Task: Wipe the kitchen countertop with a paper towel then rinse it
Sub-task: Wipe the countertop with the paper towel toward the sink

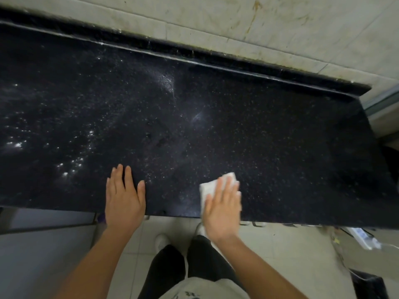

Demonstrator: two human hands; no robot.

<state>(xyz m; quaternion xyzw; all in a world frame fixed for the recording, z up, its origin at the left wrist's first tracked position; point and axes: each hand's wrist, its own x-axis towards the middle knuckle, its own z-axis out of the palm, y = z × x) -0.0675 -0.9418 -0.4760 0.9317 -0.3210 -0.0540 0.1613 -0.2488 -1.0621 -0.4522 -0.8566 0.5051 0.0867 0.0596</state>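
At six o'clock on countertop [237, 117]: right hand [223, 206], fingers flat, presses folded paper towel [212, 186] near front edge. Left hand [124, 197] rests flat, released, at seven. Advice: steady pressure, overlapping strokes toward wet droplets [71, 165] at nine.

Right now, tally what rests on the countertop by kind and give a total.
Hands: 2, left hand and right hand
Towel: 1
Total: 3
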